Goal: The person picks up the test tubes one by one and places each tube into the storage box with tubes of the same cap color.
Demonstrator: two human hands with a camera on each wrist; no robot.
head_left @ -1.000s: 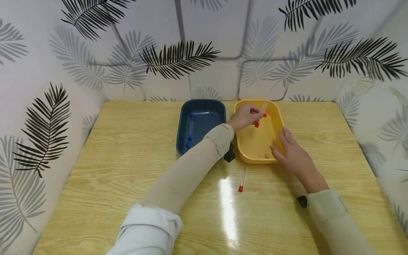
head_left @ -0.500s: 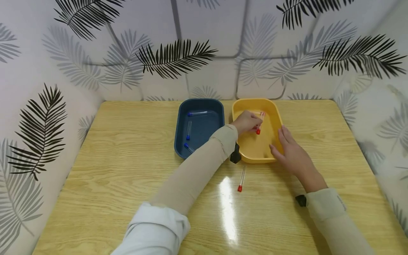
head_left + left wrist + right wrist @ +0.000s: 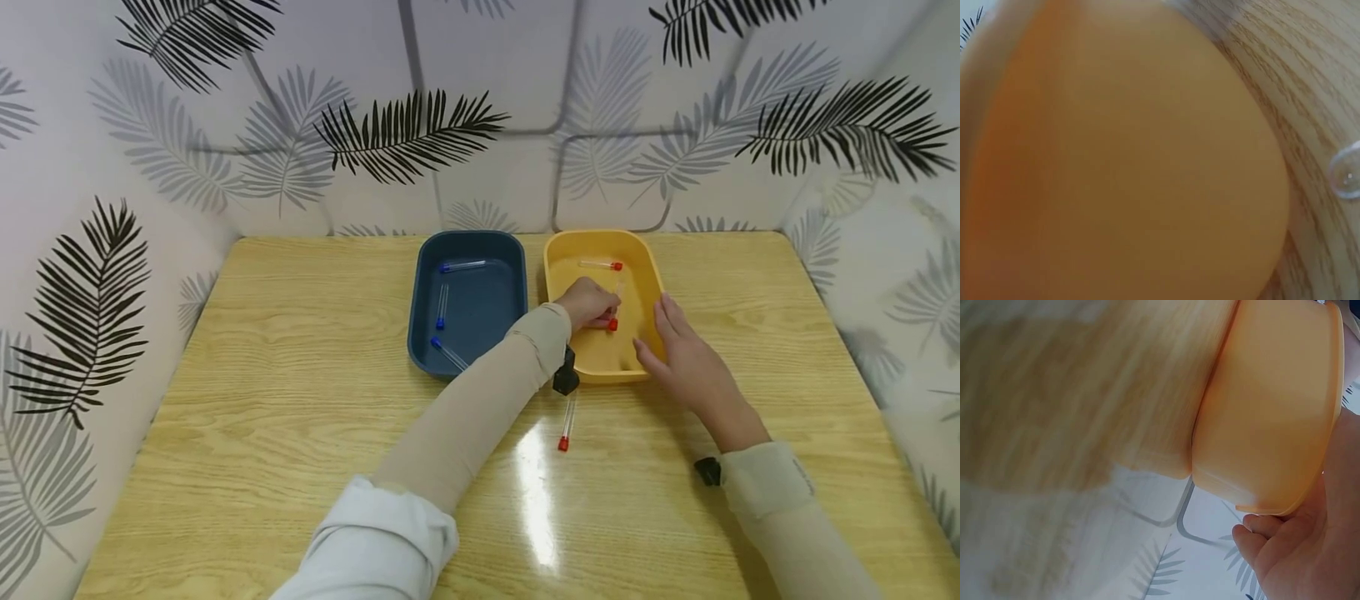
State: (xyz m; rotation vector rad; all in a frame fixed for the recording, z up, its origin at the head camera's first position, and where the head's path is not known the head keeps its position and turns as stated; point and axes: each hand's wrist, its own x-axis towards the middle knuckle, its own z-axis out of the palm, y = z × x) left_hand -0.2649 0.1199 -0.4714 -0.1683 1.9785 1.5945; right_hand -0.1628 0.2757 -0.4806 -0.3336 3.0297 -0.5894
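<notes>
My left hand is down inside the yellow tray, pinching a clear test tube with a red cap. Behind it, another red-capped test tube lies near the tray's far wall. My right hand rests against the tray's right rim, fingers extended along it and thumb over the edge. In the right wrist view, its fingers reach round the tray's outer corner. A third red-capped test tube lies on the table in front of the tray; its rounded end shows in the left wrist view.
A dark blue tray stands left of the yellow one, with several blue-capped test tubes inside. My left forearm crosses over its near right corner. Leaf-patterned cloth rises behind the wooden table.
My left hand has lowered and come nearer within the yellow tray, bringing its red-capped test tube along. The tube near the far wall has come into fuller view. My right hand has stayed at the rim.
</notes>
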